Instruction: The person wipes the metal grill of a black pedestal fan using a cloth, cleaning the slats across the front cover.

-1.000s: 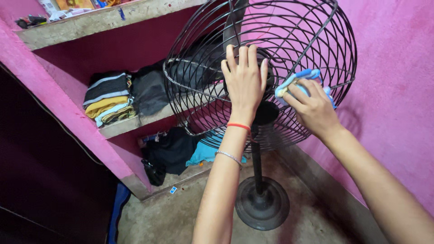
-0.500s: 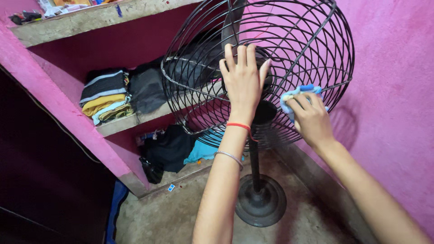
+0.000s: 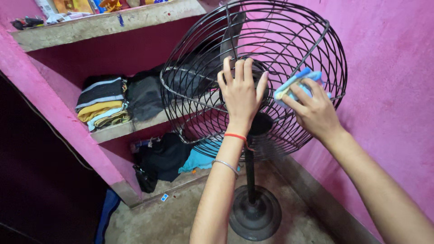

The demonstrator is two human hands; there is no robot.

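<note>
The right hand (image 3: pixel 316 110) has slid its blue cloth (image 3: pixel 296 86) back up the fan cage (image 3: pixel 271 27). The left hand (image 3: pixel 241 92) lies flat and open on the middle. The tall fan could tip if pushed hard.

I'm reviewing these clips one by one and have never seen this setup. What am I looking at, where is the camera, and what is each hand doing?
There is no machine here: a person wears one camera on the head, looking down at their own bare hands. The left hand rests flat on the back of a black wire fan cage, steadying it. The right hand presses a folded blue cloth against the cage wires. The pedestal fan stands on a round base on a concrete floor, beside a pink wall. To the left, concrete shelves hold folded clothes.
</note>
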